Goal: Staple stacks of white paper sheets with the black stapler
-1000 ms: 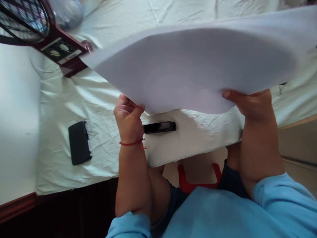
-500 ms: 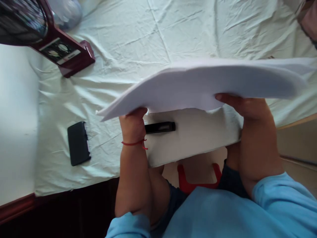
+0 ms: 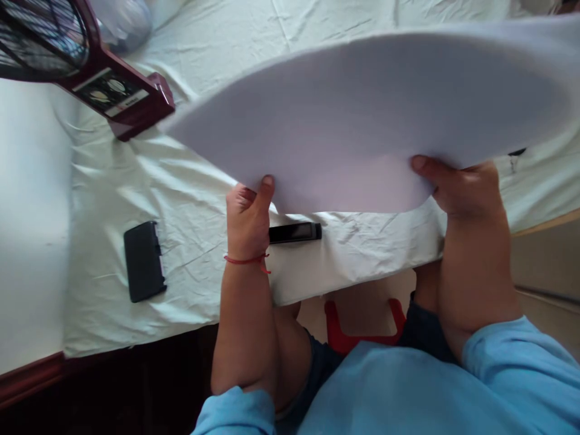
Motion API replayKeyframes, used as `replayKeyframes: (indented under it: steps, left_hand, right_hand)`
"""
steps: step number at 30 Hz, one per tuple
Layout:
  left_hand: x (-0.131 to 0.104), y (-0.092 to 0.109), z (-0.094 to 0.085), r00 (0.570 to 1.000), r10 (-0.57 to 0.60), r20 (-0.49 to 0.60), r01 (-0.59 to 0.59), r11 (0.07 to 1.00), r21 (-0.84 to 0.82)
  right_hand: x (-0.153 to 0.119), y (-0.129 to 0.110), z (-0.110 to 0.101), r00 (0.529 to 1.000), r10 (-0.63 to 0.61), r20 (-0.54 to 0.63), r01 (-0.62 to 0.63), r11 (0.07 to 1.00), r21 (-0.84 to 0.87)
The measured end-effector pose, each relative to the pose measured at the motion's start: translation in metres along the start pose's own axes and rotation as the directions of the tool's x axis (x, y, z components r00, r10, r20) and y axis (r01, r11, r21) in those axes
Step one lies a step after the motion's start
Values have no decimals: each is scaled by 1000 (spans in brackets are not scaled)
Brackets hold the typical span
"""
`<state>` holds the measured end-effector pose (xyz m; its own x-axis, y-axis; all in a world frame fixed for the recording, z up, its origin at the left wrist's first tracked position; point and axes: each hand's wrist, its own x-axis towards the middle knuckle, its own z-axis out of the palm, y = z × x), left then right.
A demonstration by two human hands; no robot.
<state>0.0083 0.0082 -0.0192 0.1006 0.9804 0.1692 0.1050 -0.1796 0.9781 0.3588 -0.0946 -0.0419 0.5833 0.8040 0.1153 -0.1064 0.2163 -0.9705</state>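
I had the left hand (image 3: 248,222) and right hand (image 3: 471,188) with fingers gripping the near edge of white paper (image 3: 353,127), bowed above the cloth-covered surface (image 3: 190,199); a black case (image 3: 145,261) lay farther left.

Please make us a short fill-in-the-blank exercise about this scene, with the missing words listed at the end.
1. Of the left hand and the right hand, ____ hold the white paper.
2. The thin cord around the left wrist is coloured ____.
3. The flat black case lies nearer to the ____ hand.
4. The right sleeve is light ____ in colour.

Missing words: both; red; left; blue.
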Motion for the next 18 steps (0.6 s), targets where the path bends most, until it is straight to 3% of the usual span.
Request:
replayKeyframes:
  steps: [3,6,11,18]
  left_hand:
    - [-2,3,3,999,9,40,-6,998,-68]
    - [-3,5,6,998,16,65,-7,990,-144]
    - [-7,5,8,998,-12,60,20,991,-129]
    - [-7,4,4,997,-8,77,19,989,-147]
  right_hand:
    - [7,3,3,995,-74,-65,81,990,112]
    - [10,3,4,990,-72,-123,91,983,159]
    - [7,-3,7,996,-21,-87,32,991,130]
    - [12,-1,3,994,-32,-102,42,994,97]
